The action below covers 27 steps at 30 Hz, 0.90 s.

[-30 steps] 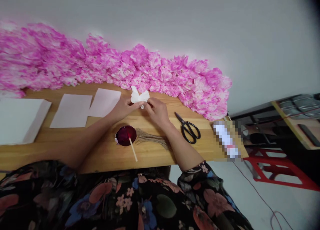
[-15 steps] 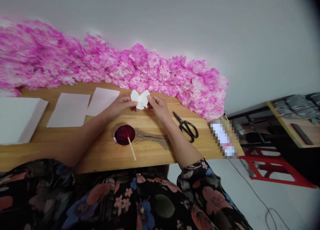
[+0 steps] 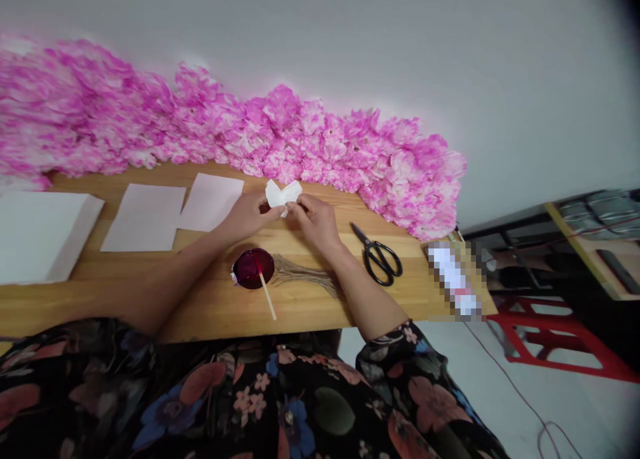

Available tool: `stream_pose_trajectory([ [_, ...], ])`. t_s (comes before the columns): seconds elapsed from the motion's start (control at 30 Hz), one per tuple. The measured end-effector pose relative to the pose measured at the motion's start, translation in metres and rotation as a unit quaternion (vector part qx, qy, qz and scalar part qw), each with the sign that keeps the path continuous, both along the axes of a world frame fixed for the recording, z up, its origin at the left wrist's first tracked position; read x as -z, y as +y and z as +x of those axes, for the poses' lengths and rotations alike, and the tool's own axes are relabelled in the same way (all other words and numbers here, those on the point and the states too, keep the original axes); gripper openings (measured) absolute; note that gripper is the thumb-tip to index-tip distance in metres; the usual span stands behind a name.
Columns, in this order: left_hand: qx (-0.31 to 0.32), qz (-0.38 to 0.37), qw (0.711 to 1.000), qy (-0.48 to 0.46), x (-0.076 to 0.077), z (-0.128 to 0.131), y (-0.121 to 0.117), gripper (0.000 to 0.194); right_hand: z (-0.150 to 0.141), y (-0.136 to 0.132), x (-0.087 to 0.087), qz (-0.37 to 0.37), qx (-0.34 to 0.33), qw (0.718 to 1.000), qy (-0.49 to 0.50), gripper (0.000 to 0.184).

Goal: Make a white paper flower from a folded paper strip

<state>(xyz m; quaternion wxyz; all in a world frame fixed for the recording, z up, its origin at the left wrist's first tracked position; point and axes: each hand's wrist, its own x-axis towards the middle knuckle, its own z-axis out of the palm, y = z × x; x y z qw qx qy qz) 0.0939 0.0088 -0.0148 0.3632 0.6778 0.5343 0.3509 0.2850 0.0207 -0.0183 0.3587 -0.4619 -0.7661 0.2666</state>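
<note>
A small piece of white paper (image 3: 283,194), shaped like petals, is held above the wooden table between my two hands. My left hand (image 3: 253,214) pinches its left and lower edge. The fingers of my right hand (image 3: 315,220) are closed on its lower right side, near the narrow middle. Below the hands stands a bowl of dark magenta liquid (image 3: 247,270), with a wooden stick (image 3: 267,296) leaning out of it. Beside the bowl lies a bundle of thin brown twine (image 3: 305,274), partly covered by my right forearm. Black-handled scissors (image 3: 377,256) rest to the right of that arm.
Pink and white paper flowers (image 3: 280,136) are heaped along the wall. Stacked white sheets (image 3: 40,236) and two pale sheets (image 3: 145,219) (image 3: 213,202) lie at left. A blurred-out white object (image 3: 455,279) sits at the table's right end, with a red stool (image 3: 555,339) beyond.
My right fingers have moved in and down to the paper's lower middle, and its bottom part is now gathered between the hands. The view has shifted slightly.
</note>
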Motion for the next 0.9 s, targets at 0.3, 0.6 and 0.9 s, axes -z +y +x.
stream_pose_trajectory([
  [0.3,0.073,-0.054,0.985,-0.147,-0.005,-0.013,0.007,0.026,0.006,0.008,0.000,-0.116,0.006,0.987,0.115,0.033],
  [0.6,0.068,0.030,0.997,-0.035,-0.001,-0.007,0.003,0.031,0.003,0.002,-0.005,-0.097,-0.008,0.988,0.123,0.041],
  [0.9,0.012,0.122,0.991,0.043,0.002,0.001,0.004,0.045,-0.008,-0.005,0.004,-0.045,0.050,0.986,0.150,0.038],
])
